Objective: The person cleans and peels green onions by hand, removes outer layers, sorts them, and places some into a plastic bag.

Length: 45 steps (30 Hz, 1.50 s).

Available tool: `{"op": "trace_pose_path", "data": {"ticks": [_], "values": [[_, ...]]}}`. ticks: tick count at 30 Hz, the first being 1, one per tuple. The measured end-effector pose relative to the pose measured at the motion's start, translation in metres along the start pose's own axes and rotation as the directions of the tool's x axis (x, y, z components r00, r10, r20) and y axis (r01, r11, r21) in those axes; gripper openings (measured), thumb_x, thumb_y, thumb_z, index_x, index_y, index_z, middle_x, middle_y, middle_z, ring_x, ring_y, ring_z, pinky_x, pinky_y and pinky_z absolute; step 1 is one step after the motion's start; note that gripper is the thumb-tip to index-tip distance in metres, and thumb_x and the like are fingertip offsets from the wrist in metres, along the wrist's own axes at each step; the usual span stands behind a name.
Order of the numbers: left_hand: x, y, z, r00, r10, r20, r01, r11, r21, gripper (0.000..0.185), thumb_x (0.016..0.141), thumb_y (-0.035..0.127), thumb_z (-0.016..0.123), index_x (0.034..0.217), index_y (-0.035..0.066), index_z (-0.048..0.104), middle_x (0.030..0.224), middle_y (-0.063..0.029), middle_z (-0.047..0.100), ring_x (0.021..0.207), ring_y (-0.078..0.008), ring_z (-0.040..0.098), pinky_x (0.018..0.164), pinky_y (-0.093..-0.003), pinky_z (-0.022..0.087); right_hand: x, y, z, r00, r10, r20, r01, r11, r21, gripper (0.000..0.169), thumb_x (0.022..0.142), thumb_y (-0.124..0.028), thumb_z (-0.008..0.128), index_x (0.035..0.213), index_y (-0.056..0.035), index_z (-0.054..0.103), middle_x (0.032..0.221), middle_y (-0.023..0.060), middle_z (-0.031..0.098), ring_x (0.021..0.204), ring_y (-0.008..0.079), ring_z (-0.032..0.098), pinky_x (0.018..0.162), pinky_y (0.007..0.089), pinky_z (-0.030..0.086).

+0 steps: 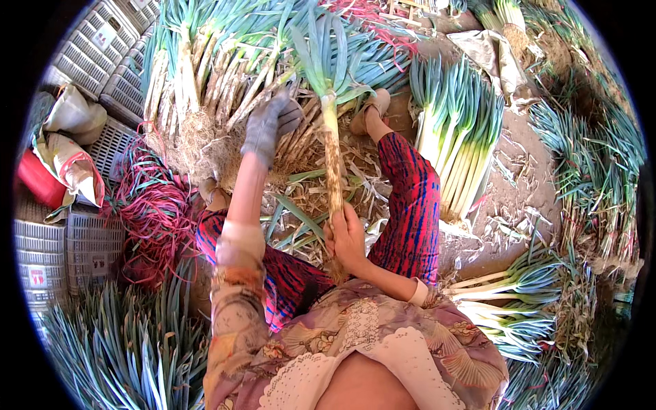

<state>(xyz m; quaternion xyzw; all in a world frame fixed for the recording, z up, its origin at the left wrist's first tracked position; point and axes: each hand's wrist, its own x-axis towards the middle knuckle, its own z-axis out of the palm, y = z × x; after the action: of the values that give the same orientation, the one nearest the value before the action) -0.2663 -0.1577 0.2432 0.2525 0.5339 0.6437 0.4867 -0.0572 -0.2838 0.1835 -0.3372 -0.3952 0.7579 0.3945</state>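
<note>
My right hand [350,240] is bare and grips a long Welsh onion [332,164] low on its stem, near the roots. The onion stands out in front of me, leaves pointing away, its lower stem coated in brown soil and dry skin. In a grey knit glove, my left hand [269,128] is blurred over the near part of a large heap of unpeeled Welsh onions [225,82]. Its fingers look bent, but whether they hold a stalk cannot be told. Tangled roots [192,141] face me at the heap's near end.
Cleaned Welsh onions [458,138] lie bundled at right, with more pale stalks [505,292] nearer. Pink and green plastic ties [151,205] are tangled at left beside plastic crates [95,251]. Peeled leaf scraps [302,220] litter the ground between my legs. Upright green leaves [128,348] fill the near left.
</note>
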Motion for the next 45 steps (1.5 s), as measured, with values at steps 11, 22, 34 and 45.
{"op": "trace_pose_path", "data": {"ticks": [11, 22, 34, 45], "values": [[0.006, 0.03, -0.021, 0.942, 0.178, 0.285, 0.002, 0.846, -0.533, 0.042, 0.087, 0.027, 0.054, 0.122, 0.004, 0.046, 0.105, -0.0147, 0.058, 0.09, -0.0284, 0.06, 0.081, -0.0402, 0.051, 0.049, -0.009, 0.0, 0.96, -0.214, 0.183, 0.281, 0.781, -0.558, 0.033, 0.086, -0.025, 0.056, 0.107, 0.0007, 0.054, 0.094, 0.0085, 0.061, 0.083, 0.0148, 0.056, 0.074, 0.0289, 0.045], [0.002, 0.012, -0.099, 0.985, 0.174, 0.002, -0.156, 0.887, -0.435, 0.038, 0.087, 0.032, 0.054, 0.116, 0.007, 0.051, 0.1, -0.0093, 0.061, 0.082, -0.0207, 0.06, 0.073, -0.0335, 0.052, 0.17, 0.003, 0.13, 0.984, -0.179, 0.018, 0.153, 0.884, 0.441, 0.016, 0.09, -0.015, 0.05, 0.087, 0.0005, 0.051, 0.09, 0.015, 0.061, 0.074, 0.0172, 0.058, 0.068, 0.0297, 0.05], [0.009, 0.044, -0.156, 0.901, 0.42, -0.108, -0.416, 0.768, -0.487, 0.034, 0.088, 0.035, 0.049, 0.109, 0.008, 0.051, 0.086, -0.0107, 0.062, 0.059, -0.021, 0.059, 0.062, -0.0365, 0.054, 0.046, 0.071, -0.051, 0.899, -0.007, 0.439, 0.397, 0.438, -0.806, 0.02, 0.083, -0.019, 0.045, 0.073, -0.0021, 0.051, 0.061, 0.0168, 0.057, 0.057, 0.0358, 0.054, 0.056, 0.0446, 0.041], [0.002, 0.053, -0.165, 0.956, 0.274, -0.103, -0.252, 0.59, -0.767, 0.041, 0.085, 0.049, 0.049, 0.082, 0.009, 0.052, 0.062, -0.0066, 0.052, 0.049, -0.0203, 0.052, 0.071, -0.0456, 0.054, 0.128, -0.005, 0.004, 0.832, -0.194, 0.519, 0.552, 0.214, -0.806, 0.038, 0.083, -0.037, 0.054, 0.097, -0.0014, 0.055, 0.082, 0.0214, 0.059, 0.074, 0.0353, 0.059, 0.067, 0.0404, 0.046]]}}
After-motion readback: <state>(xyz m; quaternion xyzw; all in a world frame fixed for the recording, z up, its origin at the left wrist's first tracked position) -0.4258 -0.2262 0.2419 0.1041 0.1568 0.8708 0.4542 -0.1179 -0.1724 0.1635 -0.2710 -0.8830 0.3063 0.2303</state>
